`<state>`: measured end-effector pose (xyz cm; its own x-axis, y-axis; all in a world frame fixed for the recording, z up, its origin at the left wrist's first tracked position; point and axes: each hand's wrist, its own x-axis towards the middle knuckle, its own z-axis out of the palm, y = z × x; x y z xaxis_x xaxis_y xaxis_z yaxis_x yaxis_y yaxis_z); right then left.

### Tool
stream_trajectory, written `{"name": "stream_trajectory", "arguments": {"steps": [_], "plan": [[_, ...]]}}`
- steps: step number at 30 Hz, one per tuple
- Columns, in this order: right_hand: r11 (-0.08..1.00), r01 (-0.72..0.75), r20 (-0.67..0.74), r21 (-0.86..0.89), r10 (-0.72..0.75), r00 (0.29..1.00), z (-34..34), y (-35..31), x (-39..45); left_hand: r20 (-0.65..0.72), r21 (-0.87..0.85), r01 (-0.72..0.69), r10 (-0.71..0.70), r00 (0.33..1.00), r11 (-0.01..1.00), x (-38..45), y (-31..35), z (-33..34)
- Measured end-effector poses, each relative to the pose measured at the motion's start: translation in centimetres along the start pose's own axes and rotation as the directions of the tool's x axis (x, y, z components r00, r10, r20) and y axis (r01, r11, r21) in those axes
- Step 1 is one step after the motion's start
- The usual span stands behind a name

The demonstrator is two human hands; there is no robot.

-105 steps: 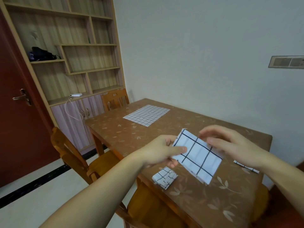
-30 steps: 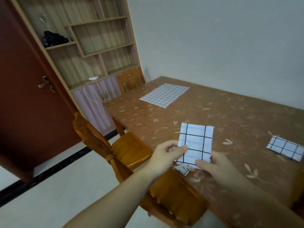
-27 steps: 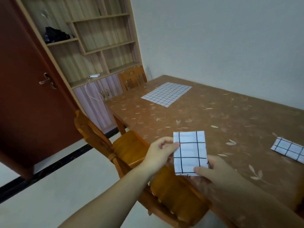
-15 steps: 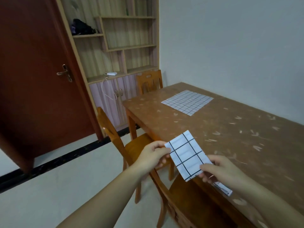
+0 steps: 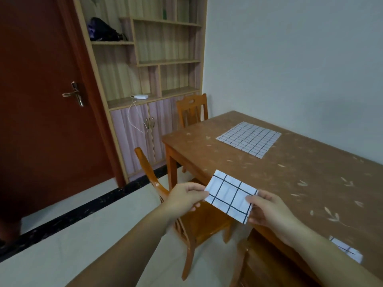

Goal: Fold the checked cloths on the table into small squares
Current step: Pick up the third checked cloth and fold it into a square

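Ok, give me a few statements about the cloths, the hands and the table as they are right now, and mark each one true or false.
1. Both hands hold the folded cloth, the left hand at one end and the right hand at the other. True.
2. The folded cloth lies flat on the table. False: it is held up at the table's near edge.
3. An unfolded checked cloth lies flat at the far end of the table. True.
4. The cabinet doors stand open. False: they are closed.
5. Another checked cloth lies by the right forearm. True.
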<state>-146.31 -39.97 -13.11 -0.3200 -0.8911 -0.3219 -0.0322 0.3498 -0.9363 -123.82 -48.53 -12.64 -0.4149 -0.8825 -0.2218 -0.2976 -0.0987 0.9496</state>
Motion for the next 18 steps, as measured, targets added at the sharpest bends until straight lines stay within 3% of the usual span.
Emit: {"name": "stream_trajectory", "arguments": {"steps": [10, 14, 18], "plan": [[0.961, -0.216, 0.134, 0.172, 0.194, 0.972, 8.1, 0.3, 14.2, -0.099, 0.153, 0.123, -0.109, 0.989, 0.98, 15.0, -2.0, -6.3], [0.942, -0.218, 0.04, 0.257, 0.215, 0.976, 8.8, 0.1, 18.6, -0.047, 0.15, 0.121, -0.115, 0.992, 0.981, 21.0, -2.2, -6.7], [0.928, -0.176, -0.165, 0.329, 0.24, 0.957, 8.7, 0.0, 22.7, 0.045, 0.175, 0.095, -0.104, 0.994, 0.98, 26.6, -3.1, -6.8]]}}
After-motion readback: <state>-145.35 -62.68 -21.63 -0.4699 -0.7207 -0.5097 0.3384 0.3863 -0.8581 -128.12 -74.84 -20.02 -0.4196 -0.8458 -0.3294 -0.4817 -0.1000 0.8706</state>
